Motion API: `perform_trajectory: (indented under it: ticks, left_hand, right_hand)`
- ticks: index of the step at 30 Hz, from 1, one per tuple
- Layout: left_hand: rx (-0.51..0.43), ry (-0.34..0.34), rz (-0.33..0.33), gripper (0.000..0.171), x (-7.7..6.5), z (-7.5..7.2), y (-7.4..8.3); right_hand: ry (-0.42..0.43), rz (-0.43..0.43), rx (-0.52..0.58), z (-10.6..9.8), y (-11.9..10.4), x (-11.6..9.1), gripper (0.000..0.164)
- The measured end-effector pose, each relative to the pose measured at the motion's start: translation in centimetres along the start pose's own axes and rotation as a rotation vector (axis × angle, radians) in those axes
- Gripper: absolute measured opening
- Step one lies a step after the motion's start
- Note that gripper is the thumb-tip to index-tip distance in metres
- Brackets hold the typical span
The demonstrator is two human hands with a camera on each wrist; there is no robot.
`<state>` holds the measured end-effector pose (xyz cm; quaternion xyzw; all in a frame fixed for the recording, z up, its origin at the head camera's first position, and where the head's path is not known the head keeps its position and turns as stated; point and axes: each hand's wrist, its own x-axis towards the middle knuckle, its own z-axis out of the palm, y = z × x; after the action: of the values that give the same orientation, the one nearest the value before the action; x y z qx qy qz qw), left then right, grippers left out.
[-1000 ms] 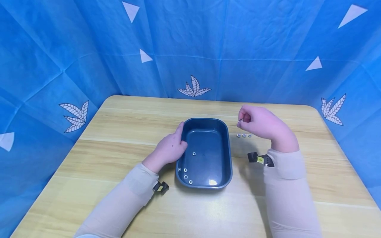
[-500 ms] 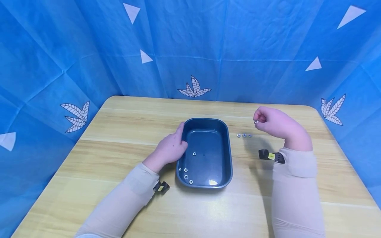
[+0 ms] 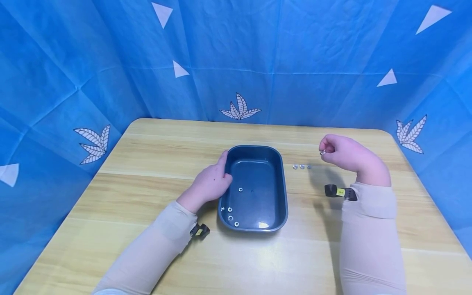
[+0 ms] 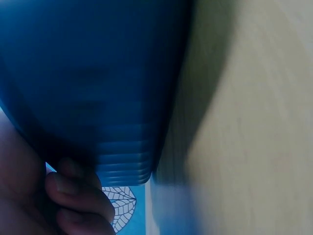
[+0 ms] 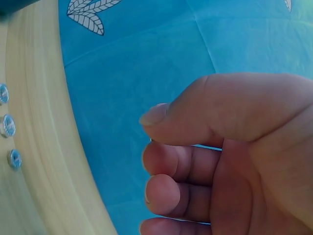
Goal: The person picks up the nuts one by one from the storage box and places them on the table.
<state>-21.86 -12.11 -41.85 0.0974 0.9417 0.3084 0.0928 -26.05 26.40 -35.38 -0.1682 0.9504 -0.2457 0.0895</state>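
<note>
A dark blue rectangular tray [image 3: 282, 196] lies on the table. My left hand [image 3: 210, 183] grips its left rim; in the left wrist view curled fingers [image 4: 80, 200] press against the tray's outer side. Inside, toward the near left corner, are several small metal nuts [image 3: 230, 209]; another nut [image 3: 240, 189] sits nearer the middle. Above the table, right of the tray, my right hand [image 3: 346, 155] pinches a shiny metal nut [image 3: 323, 153] between thumb and forefinger. That nut is almost wholly hidden by the fingertips in the right wrist view. Three nuts [image 3: 302, 166] stand in a row between tray and right hand.
The light wooden table [image 3: 147, 155] has rounded far corners. Behind and beside it hangs a blue cloth [image 3: 313, 53] with white triangles and leaf prints. Black straps [image 3: 341, 192] with small cameras circle both wrists.
My right hand has moved to the right, past the end of the row, carrying the pinched nut. The left hand, the tray and the nuts in it stay put.
</note>
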Motion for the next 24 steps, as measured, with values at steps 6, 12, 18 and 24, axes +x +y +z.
perform_trajectory:
  ticks: [6,12,18,24]
  left_hand:
    - [-0.005,-0.003,-0.006,0.075,0.1,0.1,0.0]
    - [-0.001,-0.002,-0.009,0.075,0.1,-0.1,0.0]
    - [-0.005,-0.005,-0.009,0.075,0.1,-0.1,0.0]
    - [-0.005,-0.013,-0.011,0.075,0.0,-0.2,0.1]
  right_hand:
    - [-0.004,0.003,0.001,0.2,0.6,0.1,0.015]
    - [-0.006,0.014,0.018,0.4,0.6,0.5,0.016]
    - [-0.025,0.024,0.019,0.8,0.5,0.9,0.015]
    - [-0.049,0.028,0.029,1.1,1.0,1.0,0.013]
